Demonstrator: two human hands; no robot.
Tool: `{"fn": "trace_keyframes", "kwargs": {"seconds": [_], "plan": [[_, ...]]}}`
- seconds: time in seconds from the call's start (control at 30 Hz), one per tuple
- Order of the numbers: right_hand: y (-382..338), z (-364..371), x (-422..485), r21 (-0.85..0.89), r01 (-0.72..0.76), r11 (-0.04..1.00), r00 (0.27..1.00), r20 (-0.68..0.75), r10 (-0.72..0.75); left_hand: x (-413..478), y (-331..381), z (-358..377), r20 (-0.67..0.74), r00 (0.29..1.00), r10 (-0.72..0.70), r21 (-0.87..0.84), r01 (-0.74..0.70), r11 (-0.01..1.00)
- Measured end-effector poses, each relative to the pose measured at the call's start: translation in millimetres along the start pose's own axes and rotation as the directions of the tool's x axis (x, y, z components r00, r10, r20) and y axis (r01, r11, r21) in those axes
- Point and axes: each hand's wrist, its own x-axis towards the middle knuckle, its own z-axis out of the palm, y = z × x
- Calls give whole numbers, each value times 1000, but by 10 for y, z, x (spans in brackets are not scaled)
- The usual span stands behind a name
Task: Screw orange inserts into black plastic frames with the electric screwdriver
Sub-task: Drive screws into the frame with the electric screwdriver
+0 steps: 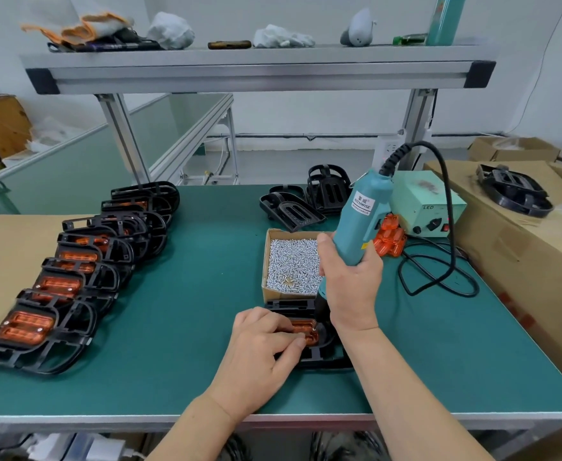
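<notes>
Orange insert (306, 331) in black frame (321, 357)

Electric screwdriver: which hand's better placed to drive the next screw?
Right. The right hand grips the electric screwdriver, nose down at the black frame; the left hand holds the orange insert in place.

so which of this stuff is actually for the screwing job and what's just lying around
For the job: electric screwdriver, its power box, box of screws, frame being worked on, loose orange inserts, empty frames, finished frames.
Lying about: rags on the shelf, cardboard boxes.
</notes>
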Motion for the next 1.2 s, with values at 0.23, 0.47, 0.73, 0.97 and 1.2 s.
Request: {"fn": "trace_keyframes", "kwargs": {"seconds": [0.23, 0.47, 0.73, 0.97, 1.2], "plan": [[-187, -38, -17, 106, 28, 994, 994, 104, -39, 21, -20, -20, -1, 1000, -10, -7, 10, 1000], [-258, -82, 83, 178, 22, 984, 1000, 0, -23, 193, -50, -99, -60, 994, -88, -96, 82, 992], [-196, -110, 98, 167, -53, 985, 994, -86, 69, 1137, -346, -254, 201, 919, -340, 484, 208, 850], [-207, -74, 80, 176, -80, 981, 991, -90, 97, 1396, -352, -114, 420, 872, -249, 629, -83, 773], [-191, -113, 77, 182, -82, 980, 988, -118, 104, 1266, -392, -62, 300, 946, -126, 401, -5, 916]]}}
